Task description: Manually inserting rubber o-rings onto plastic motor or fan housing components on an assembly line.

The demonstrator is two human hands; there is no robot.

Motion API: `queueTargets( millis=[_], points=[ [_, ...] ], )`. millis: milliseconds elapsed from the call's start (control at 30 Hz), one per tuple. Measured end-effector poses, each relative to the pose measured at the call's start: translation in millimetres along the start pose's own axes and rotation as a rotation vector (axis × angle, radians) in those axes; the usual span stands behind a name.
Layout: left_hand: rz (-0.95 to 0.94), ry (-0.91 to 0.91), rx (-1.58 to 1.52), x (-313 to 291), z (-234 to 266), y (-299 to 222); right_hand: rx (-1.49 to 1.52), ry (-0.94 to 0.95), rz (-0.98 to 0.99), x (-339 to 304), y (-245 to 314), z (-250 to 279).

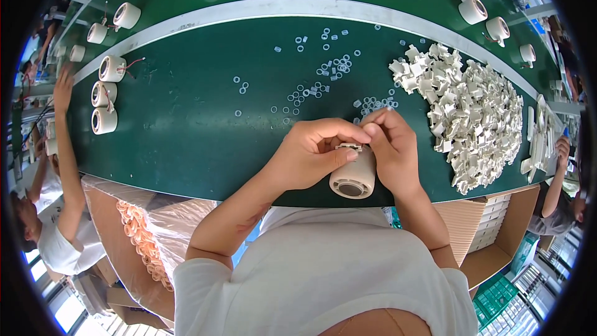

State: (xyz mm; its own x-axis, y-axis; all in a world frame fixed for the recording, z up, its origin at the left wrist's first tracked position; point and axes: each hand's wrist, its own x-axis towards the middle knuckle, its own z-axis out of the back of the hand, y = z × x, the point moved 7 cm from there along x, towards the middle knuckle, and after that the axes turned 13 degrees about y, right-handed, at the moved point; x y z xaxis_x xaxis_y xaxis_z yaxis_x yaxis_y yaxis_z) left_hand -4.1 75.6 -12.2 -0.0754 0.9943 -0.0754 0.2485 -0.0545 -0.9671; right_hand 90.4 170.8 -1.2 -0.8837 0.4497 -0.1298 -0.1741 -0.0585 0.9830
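Close in front of my body, a white cylindrical housing is tilted so that its round, dark-centred opening faces me. My left hand is closed on its upper left side, the thumb pressing beside a small white plastic piece on the housing. From the right, my right hand rests against the housing, thumb and fingers pinched together near the left fingertips. What the right fingertips pinch is hidden. Just beyond them lie small clear rings, with more scattered across the green table.
A large heap of white plastic clips spreads at the right. Three white housings with wires line the left side. Past a pale rail, more housings stand. Boxes below hold orange rings and white parts. People flank both sides.
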Motion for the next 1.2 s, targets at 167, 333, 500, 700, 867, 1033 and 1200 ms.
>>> queueTargets(
  millis=[167, 333, 500, 700, 867, 1033, 1200],
  points=[
    [-0.052, 0.071, 0.303, 6.4, -8.5, -19.2, 0.012, 0.132, -0.204, 11.0, -2.9, 9.8],
    [0.068, -0.013, 0.283, 2.1, -6.7, -11.1, -0.874, -0.373, 0.153, 17.6, 21.6, 56.3],
    [0.162, -0.099, 0.076, 0.6, -1.2, 0.7, -1.162, -0.400, 0.247, 16.8, 10.7, 63.3],
    [0.221, -0.106, 0.032, 1.4, 3.3, 5.2, -0.835, -0.431, 0.025, 9.1, 19.7, 68.5],
    [0.230, -0.095, 0.018, 0.7, 4.8, 6.6, 0.085, -0.209, -0.032, -3.1, 18.8, 42.2],
    [0.222, -0.067, 0.066, 5.0, 3.6, -2.0, 0.136, 0.051, 0.090, -4.7, 18.6, 9.3],
    [0.213, -0.064, 0.030, 2.3, 3.1, -2.1, -0.132, 0.106, 0.205, -5.0, 27.3, 1.3]
  ],
)
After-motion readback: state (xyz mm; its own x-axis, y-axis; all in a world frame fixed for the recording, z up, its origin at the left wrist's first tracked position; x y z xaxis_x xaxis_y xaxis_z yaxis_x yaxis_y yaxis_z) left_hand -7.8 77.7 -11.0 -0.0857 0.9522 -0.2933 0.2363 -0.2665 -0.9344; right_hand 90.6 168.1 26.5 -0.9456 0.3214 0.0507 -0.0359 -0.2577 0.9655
